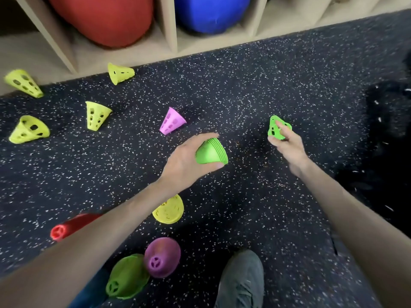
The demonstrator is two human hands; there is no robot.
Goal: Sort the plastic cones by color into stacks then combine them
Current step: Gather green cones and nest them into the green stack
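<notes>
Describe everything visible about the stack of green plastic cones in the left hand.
The stack of bright green plastic cones looks smooth and glossy, several nested tightly, their rims showing as close ridges. It lies tilted, wide end to the right, above the speckled floor. The left hand grips it, fingers over the top, thumb underneath.

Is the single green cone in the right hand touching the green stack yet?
Apart. The head view shows speckled floor between the green cone, pinched by the right hand, and the green stack.

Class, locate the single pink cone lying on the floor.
The pink cone lies on its side near the middle of the floor, just beyond the left hand and its green stack.
</notes>
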